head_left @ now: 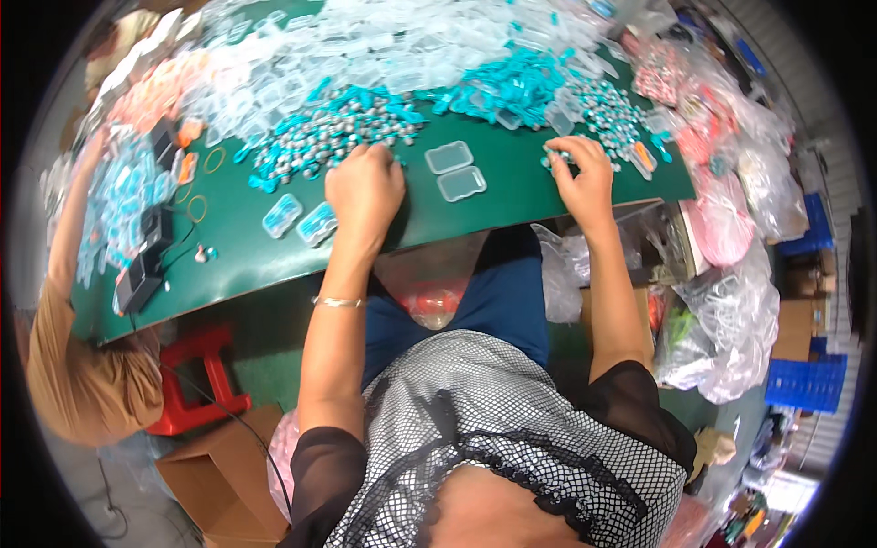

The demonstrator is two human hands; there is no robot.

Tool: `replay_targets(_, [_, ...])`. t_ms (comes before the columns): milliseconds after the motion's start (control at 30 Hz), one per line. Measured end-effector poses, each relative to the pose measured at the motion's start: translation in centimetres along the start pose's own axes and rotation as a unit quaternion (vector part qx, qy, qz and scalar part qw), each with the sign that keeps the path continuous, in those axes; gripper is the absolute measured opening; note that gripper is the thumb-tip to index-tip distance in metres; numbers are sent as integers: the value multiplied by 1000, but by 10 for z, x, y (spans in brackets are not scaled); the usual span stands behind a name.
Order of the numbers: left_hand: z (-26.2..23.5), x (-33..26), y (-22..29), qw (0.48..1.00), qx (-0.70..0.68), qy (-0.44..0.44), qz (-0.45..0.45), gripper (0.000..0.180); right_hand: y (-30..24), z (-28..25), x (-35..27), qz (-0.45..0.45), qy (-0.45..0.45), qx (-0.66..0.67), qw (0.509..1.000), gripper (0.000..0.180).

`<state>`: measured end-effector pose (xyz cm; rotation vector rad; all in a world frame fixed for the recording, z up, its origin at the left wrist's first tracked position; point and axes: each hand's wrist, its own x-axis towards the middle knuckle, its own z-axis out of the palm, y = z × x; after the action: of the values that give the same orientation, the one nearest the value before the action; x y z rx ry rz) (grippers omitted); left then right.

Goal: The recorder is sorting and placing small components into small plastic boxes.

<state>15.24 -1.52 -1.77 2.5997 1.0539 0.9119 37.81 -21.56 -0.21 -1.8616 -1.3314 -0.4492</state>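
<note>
My left hand is closed at the near edge of a pile of small teal pieces with grey-white round ends. Its fingertips are hidden, so what it grips cannot be made out. My right hand pinches small white and teal pieces between thumb and fingers, beside a heap of similar pieces. Between my hands a clear plastic case lies open, both halves flat on the green table. Left of my left wrist lie two closed clear cases with teal contents, one case apart from the other case.
Behind the pieces spreads a large mound of clear cases, with teal items in front. Black boxes, rubber bands and another person's arm are at left. An orange-and-white tool lies at right, near plastic bags.
</note>
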Motion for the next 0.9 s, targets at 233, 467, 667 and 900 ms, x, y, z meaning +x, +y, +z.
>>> replay_targets(233, [-8,-13,13,997,-31,-72,0,16,10,-14,-3,-3,-91,-142,986,12])
replay_targets(467, [0,-17,12,996,-78,-22,30,12,-3,3,2,-36,-130,-233,963,8])
replay_targets(667, [2,-26,18,979,-199,-48,-10,13,-30,20,7,-48,-111,-11,993,8])
replay_targets(900, [7,-32,49,964,-259,-52,-18,13,-56,49,-1,-153,-101,59,981,11])
